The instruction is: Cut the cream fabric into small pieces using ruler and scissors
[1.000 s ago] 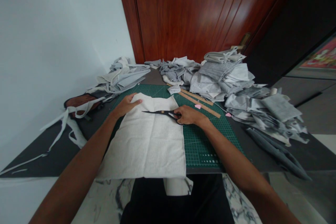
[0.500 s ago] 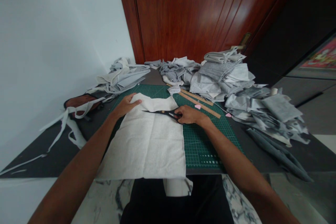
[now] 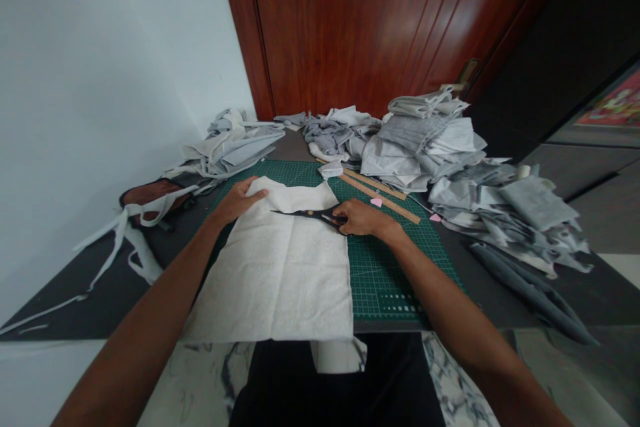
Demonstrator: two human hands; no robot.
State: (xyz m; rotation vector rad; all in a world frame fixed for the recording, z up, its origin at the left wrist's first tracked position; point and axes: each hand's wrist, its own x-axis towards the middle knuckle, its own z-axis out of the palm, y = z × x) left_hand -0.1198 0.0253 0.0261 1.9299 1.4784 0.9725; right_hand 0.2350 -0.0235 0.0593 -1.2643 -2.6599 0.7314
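Cloth [image 3: 280,280], cream and creased, lies over the green mat [image 3: 385,273], its lower end at the near edge of the table [image 3: 100,310]; the left hand [image 3: 241,201] has its upper left corner between thumb and fingers, thumb on top, the other fingertips hidden; the right hand [image 3: 363,218] is closed round the handles of black scissors [image 3: 310,214], fingers curled in the loops, the blades pointing left across the cloth below its curved upper edge; whether any blade is under the fabric, I cannot tell; beyond the right hand, two wooden strips [image 3: 400,210] lie slanting on the mat, with a pink chip [image 3: 376,202] by the nearer one; grey and white scraps [image 3: 425,143] are heaped behind and to the right; at left, near the wall [image 3: 125,47], pale ties [image 3: 119,240] trail beside a brown pouch [image 3: 153,195]
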